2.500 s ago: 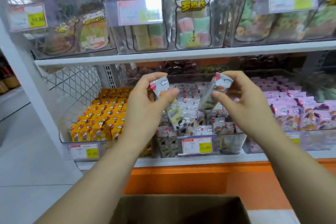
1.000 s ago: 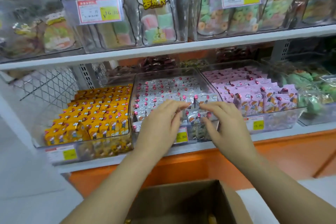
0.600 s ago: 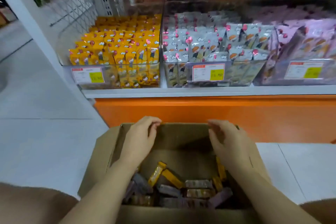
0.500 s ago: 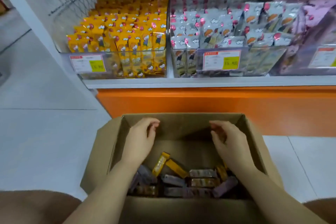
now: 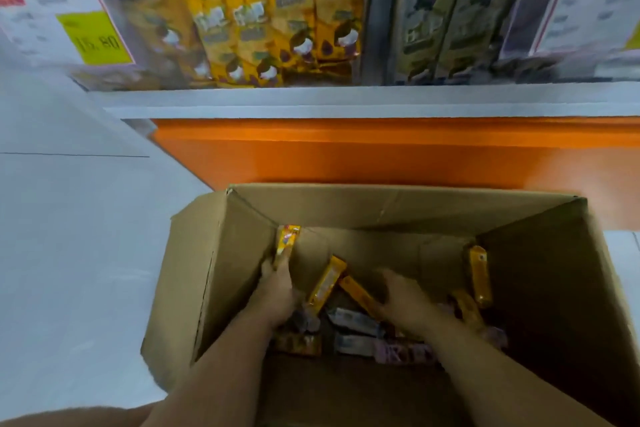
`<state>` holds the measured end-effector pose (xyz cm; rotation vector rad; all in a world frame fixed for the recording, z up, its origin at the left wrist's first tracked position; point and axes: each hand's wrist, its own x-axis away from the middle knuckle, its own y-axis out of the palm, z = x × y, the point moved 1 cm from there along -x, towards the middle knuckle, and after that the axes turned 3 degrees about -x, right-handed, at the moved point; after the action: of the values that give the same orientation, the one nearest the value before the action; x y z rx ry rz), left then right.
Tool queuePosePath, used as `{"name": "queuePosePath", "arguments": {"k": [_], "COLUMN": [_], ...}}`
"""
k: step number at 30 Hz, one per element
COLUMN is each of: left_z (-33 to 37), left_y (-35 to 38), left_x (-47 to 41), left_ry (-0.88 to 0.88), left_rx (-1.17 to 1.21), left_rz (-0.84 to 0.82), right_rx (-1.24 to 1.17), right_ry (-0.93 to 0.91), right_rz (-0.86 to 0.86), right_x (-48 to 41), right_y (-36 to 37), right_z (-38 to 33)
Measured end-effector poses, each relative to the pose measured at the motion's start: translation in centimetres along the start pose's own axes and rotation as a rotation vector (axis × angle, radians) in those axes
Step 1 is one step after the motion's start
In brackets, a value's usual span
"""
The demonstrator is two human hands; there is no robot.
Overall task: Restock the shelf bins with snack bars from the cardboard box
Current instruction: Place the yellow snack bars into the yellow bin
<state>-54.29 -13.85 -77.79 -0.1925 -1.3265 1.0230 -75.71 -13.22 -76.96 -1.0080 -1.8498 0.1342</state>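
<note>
Over on the far left it's just pale floor tiles [image 5: 52,236]. Up on the shelf [image 5: 346,102], a price tag [image 5: 69,28] with a yellow 15.80 patch sits on the front of a clear bin of yellow snack bars [image 5: 263,17], all standing on end and packed tight. Right beside it is the next bin, holding grey-green bars [image 5: 433,10], and then a second price tag [image 5: 595,0] that's cut off by the edge of the view. Under the white shelf lip runs an orange base panel [image 5: 346,152].

Down below, the cardboard box [image 5: 207,281] sits open on the floor, up near that panel. Both arms go down into it. The left hand [image 5: 277,295] is by the left wall with its fingers wrapped round the bottom end of a yellow bar [image 5: 287,241]. That bar stands nearly upright, with its top up in the far left corner.

Just right of it, two more yellow bars [image 5: 327,282] lean together in a rough upside-down V. They sit over a jumble of grey wrapped bars [image 5: 353,317] and pinkish ones [image 5: 401,354] lying flat on the box bottom. The right hand [image 5: 405,302] is down in that pile near the middle, back of the hand up. It's motion-blurred, so I can't tell if the fingers are spread or pinching anything. Further right, another yellow pair [image 5: 479,276] leans near the right wall.
</note>
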Motion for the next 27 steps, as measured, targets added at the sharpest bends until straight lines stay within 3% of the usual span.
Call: {"name": "queuePosePath", "arguments": {"k": [5,9,18,27], "left_z": [-0.1,0.5,2.7,3.4], "left_y": [0.3,1.6,3.0,2.7], "left_x": [-2.0,-2.3,-2.9,-2.9], "left_ry": [-0.029,0.042,0.133,0.044], "left_rx": [0.107,-0.140,-0.397,-0.154], "left_rz": [-0.007,-0.070,0.044,0.043], "right_rx": [0.082,0.063,-0.212,-0.348], "right_ry": [0.064,0.071,0.114,0.124], "right_rz": [-0.033,-0.053,0.035,0.026], "right_x": [-2.1,-2.4,-2.0,-2.5], "right_y": [0.9,1.1,1.0,0.3], "right_z": [-0.2,-0.5,0.0,0.9]}}
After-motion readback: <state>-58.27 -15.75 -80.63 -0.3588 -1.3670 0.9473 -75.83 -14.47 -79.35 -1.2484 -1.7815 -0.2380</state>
